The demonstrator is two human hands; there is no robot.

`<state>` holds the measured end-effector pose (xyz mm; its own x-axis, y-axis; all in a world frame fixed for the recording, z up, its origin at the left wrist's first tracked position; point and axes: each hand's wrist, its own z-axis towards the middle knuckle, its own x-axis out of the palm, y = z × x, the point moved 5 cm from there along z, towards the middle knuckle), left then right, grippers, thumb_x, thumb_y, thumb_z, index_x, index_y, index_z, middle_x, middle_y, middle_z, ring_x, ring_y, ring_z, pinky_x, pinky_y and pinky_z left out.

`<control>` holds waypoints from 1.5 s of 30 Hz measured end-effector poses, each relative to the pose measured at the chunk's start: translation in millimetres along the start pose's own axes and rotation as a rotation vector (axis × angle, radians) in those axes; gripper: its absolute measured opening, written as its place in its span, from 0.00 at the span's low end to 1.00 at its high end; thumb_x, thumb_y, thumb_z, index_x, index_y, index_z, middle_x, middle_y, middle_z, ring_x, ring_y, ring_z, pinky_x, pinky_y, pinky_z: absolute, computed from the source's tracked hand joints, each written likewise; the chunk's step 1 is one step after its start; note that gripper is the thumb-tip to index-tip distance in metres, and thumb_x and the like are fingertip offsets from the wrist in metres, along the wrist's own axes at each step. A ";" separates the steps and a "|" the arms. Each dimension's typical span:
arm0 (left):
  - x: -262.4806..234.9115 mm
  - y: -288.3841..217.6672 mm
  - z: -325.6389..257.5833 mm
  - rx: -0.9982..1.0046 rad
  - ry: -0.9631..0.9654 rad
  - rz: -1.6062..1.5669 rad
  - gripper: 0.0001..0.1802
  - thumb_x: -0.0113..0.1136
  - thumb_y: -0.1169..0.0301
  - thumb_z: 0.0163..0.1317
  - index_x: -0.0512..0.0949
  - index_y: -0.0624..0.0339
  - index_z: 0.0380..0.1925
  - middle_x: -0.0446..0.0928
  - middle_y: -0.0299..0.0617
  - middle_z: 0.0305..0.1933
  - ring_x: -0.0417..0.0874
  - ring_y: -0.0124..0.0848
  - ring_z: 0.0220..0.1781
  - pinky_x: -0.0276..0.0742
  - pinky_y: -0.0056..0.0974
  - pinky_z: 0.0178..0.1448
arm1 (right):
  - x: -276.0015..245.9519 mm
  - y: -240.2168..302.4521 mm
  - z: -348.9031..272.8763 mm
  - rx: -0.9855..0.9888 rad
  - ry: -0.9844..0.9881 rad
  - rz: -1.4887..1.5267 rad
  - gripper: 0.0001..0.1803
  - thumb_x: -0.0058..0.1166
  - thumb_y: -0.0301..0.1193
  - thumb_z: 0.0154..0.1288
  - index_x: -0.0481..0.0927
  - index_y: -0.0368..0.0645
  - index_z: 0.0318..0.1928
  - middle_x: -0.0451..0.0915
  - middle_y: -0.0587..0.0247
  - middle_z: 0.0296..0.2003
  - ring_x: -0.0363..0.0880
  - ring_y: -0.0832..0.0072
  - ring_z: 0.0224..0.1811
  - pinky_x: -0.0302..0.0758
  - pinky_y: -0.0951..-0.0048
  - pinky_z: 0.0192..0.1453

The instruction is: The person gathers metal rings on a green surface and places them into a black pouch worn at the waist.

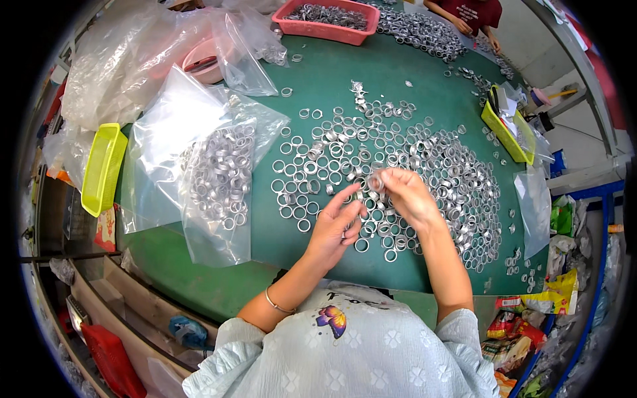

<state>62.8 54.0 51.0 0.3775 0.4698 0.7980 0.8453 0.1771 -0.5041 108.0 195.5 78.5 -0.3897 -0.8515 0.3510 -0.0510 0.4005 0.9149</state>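
Note:
Small silver metal rings (458, 192) lie in a broad heap over the middle and right of the green table, with looser ones spread to its left. My right hand (413, 199) pinches a metal ring (375, 181) between thumb and fingertips above the heap; it is slightly blurred. Just left of it, my left hand (332, 229) has its index finger stretched toward that ring, its other fingers loosely bent and apart. I see nothing held in the left hand. A clear plastic bag (235, 242) containing many rings lies to the left of the heap.
Yellow-green baskets stand left (105, 169) and right (507, 126). Clear plastic sheeting (119, 60) covers the far left, by a pink bowl (206, 56). A pink tray (325, 30) of metal parts sits at the back. Another person (468, 16) works at the far right.

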 end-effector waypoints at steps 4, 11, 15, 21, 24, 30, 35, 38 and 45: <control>18.3 -11.9 3.9 0.226 -0.016 0.307 0.25 0.56 0.76 0.62 0.66 0.59 0.59 0.75 0.40 0.38 0.60 0.14 0.18 0.54 0.21 0.18 | 11.2 -1.3 -20.4 -0.017 -0.048 -0.050 0.12 0.52 0.34 0.67 0.81 0.37 0.36 0.80 0.68 0.35 0.74 0.82 0.38 0.67 0.78 0.47; 16.5 -10.9 19.2 0.156 -0.010 0.238 0.21 0.54 0.78 0.61 0.70 0.63 0.55 0.76 0.45 0.38 0.60 0.15 0.17 0.54 0.21 0.18 | -14.6 20.0 -12.5 -0.187 -0.203 -0.407 0.15 0.49 0.36 0.69 0.81 0.35 0.35 0.79 0.68 0.34 0.73 0.82 0.36 0.68 0.78 0.44; 21.7 -18.7 27.7 0.203 -0.022 0.347 0.21 0.54 0.81 0.59 0.70 0.62 0.55 0.76 0.45 0.44 0.61 0.14 0.17 0.56 0.22 0.19 | -77.3 36.0 31.4 -0.231 -0.488 -0.502 0.15 0.49 0.37 0.69 0.81 0.36 0.40 0.81 0.67 0.34 0.75 0.81 0.39 0.69 0.77 0.47; 26.0 -33.3 48.5 0.322 -0.020 0.441 0.21 0.58 0.83 0.55 0.73 0.59 0.51 0.74 0.38 0.49 0.67 0.13 0.26 0.61 0.20 0.24 | -132.7 50.9 113.6 -0.499 -0.578 -1.346 0.22 0.54 0.42 0.63 0.75 0.46 0.54 0.71 0.54 0.56 0.66 0.58 0.59 0.64 0.60 0.60; 27.6 -41.1 55.7 0.323 -0.035 0.428 0.22 0.59 0.82 0.55 0.74 0.59 0.51 0.74 0.37 0.49 0.69 0.13 0.27 0.62 0.20 0.25 | -128.6 32.9 140.9 -0.378 -0.446 -1.553 0.28 0.53 0.47 0.61 0.70 0.52 0.60 0.62 0.52 0.63 0.56 0.50 0.66 0.58 0.49 0.64; 6.9 -43.9 67.6 0.241 -0.095 0.271 0.18 0.51 0.77 0.63 0.70 0.60 0.55 0.73 0.35 0.38 0.60 0.15 0.20 0.56 0.22 0.20 | -60.6 6.8 85.6 -0.268 0.001 -1.585 0.35 0.51 0.53 0.60 0.63 0.53 0.65 0.56 0.52 0.67 0.51 0.47 0.69 0.54 0.46 0.67; 4.1 -49.5 68.0 0.225 -0.166 0.187 0.23 0.56 0.80 0.60 0.69 0.58 0.56 0.71 0.39 0.50 0.62 0.12 0.22 0.56 0.21 0.20 | -40.0 30.7 41.5 -0.202 0.292 -1.470 0.22 0.61 0.39 0.55 0.79 0.45 0.50 0.72 0.55 0.56 0.59 0.52 0.66 0.58 0.54 0.67; 2.9 -51.9 68.2 0.203 -0.195 0.194 0.24 0.57 0.82 0.59 0.70 0.59 0.56 0.72 0.38 0.50 0.62 0.12 0.22 0.56 0.20 0.20 | -50.0 49.0 67.4 -0.078 0.100 -1.109 0.13 0.59 0.29 0.56 0.80 0.38 0.42 0.81 0.59 0.41 0.75 0.62 0.53 0.71 0.65 0.56; -8.3 -49.0 72.6 0.144 -0.177 0.070 0.22 0.58 0.82 0.57 0.72 0.61 0.53 0.73 0.33 0.38 0.64 0.14 0.23 0.58 0.21 0.22 | -48.6 38.9 167.5 -0.577 -0.342 -1.501 0.05 0.59 0.28 0.55 0.79 0.40 0.30 0.75 0.59 0.34 0.71 0.60 0.41 0.68 0.63 0.44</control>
<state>-9.2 104.2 45.1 0.3503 0.6273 0.6955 0.7523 0.2540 -0.6079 -29.1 309.1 63.6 -0.4878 -0.1972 -0.8504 -0.2490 -0.9023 0.3520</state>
